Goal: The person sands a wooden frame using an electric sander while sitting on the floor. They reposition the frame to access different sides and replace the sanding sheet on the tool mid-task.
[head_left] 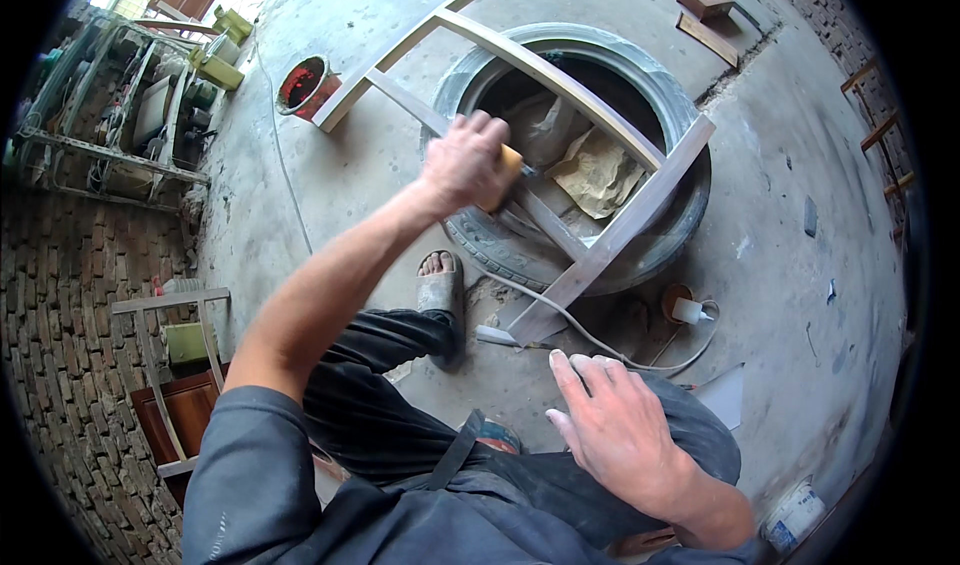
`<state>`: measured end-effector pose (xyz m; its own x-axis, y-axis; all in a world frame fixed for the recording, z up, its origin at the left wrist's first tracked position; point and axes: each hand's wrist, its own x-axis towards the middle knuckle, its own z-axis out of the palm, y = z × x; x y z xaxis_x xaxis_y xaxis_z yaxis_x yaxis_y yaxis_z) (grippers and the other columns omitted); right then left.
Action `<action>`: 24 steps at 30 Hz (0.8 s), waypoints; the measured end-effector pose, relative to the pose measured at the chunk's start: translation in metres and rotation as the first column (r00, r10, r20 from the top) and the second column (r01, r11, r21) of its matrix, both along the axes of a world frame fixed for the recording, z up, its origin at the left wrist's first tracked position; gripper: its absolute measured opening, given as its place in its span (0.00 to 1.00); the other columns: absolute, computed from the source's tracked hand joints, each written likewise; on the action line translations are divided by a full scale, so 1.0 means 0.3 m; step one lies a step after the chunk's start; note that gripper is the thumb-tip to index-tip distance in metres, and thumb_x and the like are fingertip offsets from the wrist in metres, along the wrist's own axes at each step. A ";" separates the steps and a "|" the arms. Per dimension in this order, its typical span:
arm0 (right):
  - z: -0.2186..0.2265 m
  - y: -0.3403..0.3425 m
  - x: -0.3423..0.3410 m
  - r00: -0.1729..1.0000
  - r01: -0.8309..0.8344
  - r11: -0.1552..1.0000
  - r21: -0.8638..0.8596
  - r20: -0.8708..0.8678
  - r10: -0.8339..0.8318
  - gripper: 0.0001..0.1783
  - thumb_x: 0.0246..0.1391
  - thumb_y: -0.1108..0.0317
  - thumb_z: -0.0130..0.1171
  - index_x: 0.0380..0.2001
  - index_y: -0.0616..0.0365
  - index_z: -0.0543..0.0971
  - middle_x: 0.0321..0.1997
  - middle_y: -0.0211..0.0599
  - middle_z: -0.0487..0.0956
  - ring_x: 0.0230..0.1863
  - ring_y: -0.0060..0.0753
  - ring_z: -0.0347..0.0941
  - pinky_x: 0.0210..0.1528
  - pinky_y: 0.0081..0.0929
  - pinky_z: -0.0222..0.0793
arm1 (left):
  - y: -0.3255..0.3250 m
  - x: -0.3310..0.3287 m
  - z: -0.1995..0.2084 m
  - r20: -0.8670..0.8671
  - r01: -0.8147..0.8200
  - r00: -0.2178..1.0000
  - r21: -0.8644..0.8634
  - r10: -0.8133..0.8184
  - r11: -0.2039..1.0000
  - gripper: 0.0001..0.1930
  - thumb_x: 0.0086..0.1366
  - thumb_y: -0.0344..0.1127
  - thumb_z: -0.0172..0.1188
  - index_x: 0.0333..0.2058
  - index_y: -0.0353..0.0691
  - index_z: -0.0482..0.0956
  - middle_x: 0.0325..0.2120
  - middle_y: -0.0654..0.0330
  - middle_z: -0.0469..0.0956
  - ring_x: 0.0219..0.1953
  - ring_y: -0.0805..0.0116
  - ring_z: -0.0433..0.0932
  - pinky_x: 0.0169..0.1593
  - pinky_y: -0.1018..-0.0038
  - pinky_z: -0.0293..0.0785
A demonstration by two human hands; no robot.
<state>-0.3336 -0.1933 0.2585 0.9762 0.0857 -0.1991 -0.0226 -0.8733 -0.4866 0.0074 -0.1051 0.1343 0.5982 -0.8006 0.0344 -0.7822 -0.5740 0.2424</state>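
While the right hand [615, 420] hovers by the right knee, its fingers spread and holding nothing, a pale flat sheet [722, 397] lies just beyond it, one corner pointing out over the concrete floor [775, 265]; whether palm and trouser leg touch, I cannot tell. A little farther out, a flat-bladed scraper [496, 335] rests near the closest end of the wooden frame [632, 212], and a pale hose [601, 344] loops to the right around a small white bottle [690, 311], so that strip is crowded. Past the sandalled left foot [438, 287], the left hand [465, 162] has its fingers wrapped about a yellow block [500, 177], blurred, at the frame's nearer long rail. The frame lies across a big tyre [640, 68], its crosspieces jutting beyond the tyre's rim at both sides; between the rails the opening shows crumpled tan paper [598, 173] inside the ring. Off the left crosspiece's near end stands a bucket [308, 90] with red inside, leaving little room at that corner, whereas bare floor spreads wide to the tyre's right. Farther off, a brown block [706, 2] and a wood strip [708, 41] lie beyond the tyre's far right edge, well apart from the frame.
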 end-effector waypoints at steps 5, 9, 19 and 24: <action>0.012 -0.020 -0.013 0.999 0.035 0.999 0.017 0.027 -0.035 0.37 0.58 0.60 0.69 0.67 0.65 0.72 0.54 0.46 0.77 0.57 0.47 0.74 0.55 0.40 0.74 | 0.042 0.165 0.026 0.021 -0.158 0.987 0.059 0.157 0.986 0.18 0.63 0.48 0.65 0.47 0.46 0.79 0.47 0.54 0.78 0.54 0.49 0.78 0.51 0.51 0.80; 0.002 -0.025 -0.011 0.999 0.021 0.999 0.035 0.047 -0.022 0.37 0.59 0.62 0.69 0.67 0.67 0.71 0.54 0.48 0.78 0.56 0.49 0.75 0.55 0.42 0.74 | -0.004 0.050 0.009 0.010 -0.216 0.976 0.058 0.216 0.975 0.18 0.63 0.48 0.64 0.48 0.46 0.79 0.48 0.54 0.78 0.55 0.50 0.77 0.52 0.52 0.79; -0.140 -0.114 0.124 0.925 0.365 0.905 0.219 0.030 -0.380 0.52 0.58 0.62 0.71 0.73 0.80 0.53 0.68 0.75 0.67 0.69 0.71 0.66 0.72 0.50 0.63 | -0.186 -0.393 0.060 -0.401 -0.273 0.879 0.021 0.258 0.962 0.28 0.75 0.56 0.56 0.57 0.35 0.72 0.58 0.44 0.69 0.63 0.42 0.69 0.60 0.49 0.77; -0.329 -0.092 0.279 0.945 0.321 0.910 0.264 -0.019 -0.328 0.65 0.55 0.57 0.73 0.76 0.80 0.39 0.74 0.79 0.58 0.74 0.77 0.58 0.77 0.52 0.55 | -0.160 -0.428 -0.057 -0.616 -0.416 0.727 -0.044 0.303 0.908 0.26 0.77 0.53 0.53 0.56 0.33 0.74 0.59 0.39 0.69 0.62 0.34 0.66 0.64 0.43 0.69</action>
<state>-0.2500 -0.2208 0.1598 0.9635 -0.1910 -0.1877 -0.2676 -0.6629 -0.6992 -0.1211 -0.1530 0.1173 0.7868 -0.5362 -0.3057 -0.1980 -0.6884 0.6978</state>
